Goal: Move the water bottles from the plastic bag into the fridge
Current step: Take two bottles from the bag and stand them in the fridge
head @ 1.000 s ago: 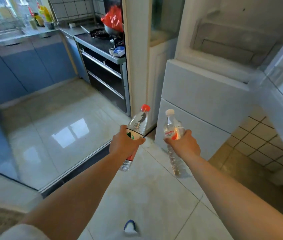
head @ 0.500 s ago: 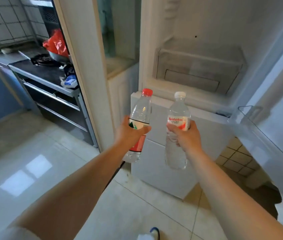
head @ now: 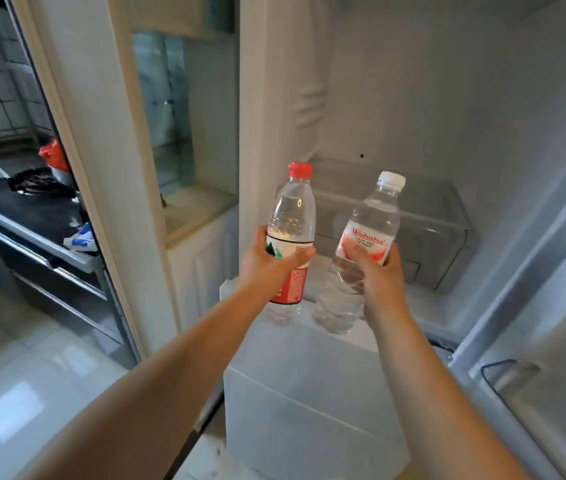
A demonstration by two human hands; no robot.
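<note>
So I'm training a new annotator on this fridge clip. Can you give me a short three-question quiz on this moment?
1. True or false: the left hand holds the red-capped bottle.
2. Multiple choice: the fridge door is A) shut, B) open, C) out of view.
3. Fill in: the bottle in the right hand has a ___ cap.

Key:
1. True; its grip wraps the label.
2. B; the interior and its clear drawer show behind the bottles.
3. White; that is the white-capped bottle, tilted slightly right.
</note>
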